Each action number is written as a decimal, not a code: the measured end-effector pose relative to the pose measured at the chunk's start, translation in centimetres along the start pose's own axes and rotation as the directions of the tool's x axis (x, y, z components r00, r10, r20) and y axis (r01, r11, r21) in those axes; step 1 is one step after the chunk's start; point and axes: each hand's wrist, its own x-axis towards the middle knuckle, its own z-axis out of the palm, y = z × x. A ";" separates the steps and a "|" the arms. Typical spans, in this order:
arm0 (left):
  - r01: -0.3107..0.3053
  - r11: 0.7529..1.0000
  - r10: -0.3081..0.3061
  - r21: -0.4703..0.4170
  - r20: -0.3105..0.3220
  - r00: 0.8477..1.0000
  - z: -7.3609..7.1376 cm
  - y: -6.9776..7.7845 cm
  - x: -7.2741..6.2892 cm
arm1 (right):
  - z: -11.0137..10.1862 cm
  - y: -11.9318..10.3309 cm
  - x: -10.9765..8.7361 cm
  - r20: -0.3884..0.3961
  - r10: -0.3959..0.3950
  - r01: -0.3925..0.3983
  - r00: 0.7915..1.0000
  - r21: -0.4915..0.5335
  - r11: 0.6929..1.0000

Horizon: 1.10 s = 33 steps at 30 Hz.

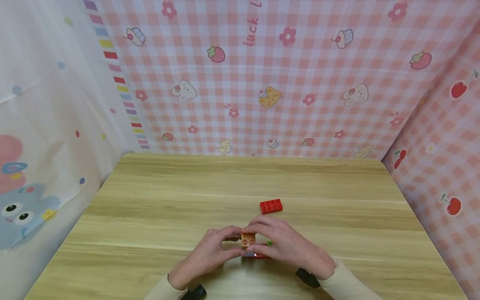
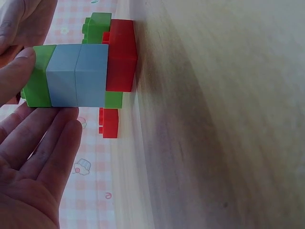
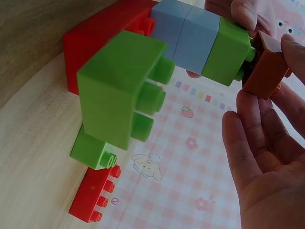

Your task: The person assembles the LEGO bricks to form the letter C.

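My right hand [image 1: 288, 243] pinches an orange-brown toy brick [image 3: 265, 67] between thumb and fingers. The brick is tilted over the studs of a green brick [image 3: 228, 51], with a small gap showing on one side. That green brick tops a column of two light blue bricks [image 2: 77, 76], which rises from a red brick [image 2: 122, 55]. My left hand [image 1: 210, 250] steadies the column, its thumb and fingers gripping the upper green brick. Another green brick [image 3: 112, 88] with studs sits on the red base, and a further green brick [image 3: 89, 150] shows behind it.
A loose red brick [image 1: 271, 206] with two rows of studs lies on the wooden table [image 1: 180, 179], beyond my hands. A pink checked cloth [image 1: 240, 83] hangs behind the table, with more patterned cloth [image 1: 41, 104] at the sides.
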 end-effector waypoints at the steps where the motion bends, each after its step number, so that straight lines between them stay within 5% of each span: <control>1: -0.002 1.000 0.002 0.002 -0.001 1.000 0.0 0.0 0.0 | 0.1 0.0 0.0 -0.003 -0.006 0.006 1.000 -0.004 1.000; 33: 0.024 1.000 -0.024 0.007 0.015 1.000 -0.1 -0.1 0.1 | 0.4 0.0 0.0 0.004 0.076 -0.076 0.997 0.013 0.997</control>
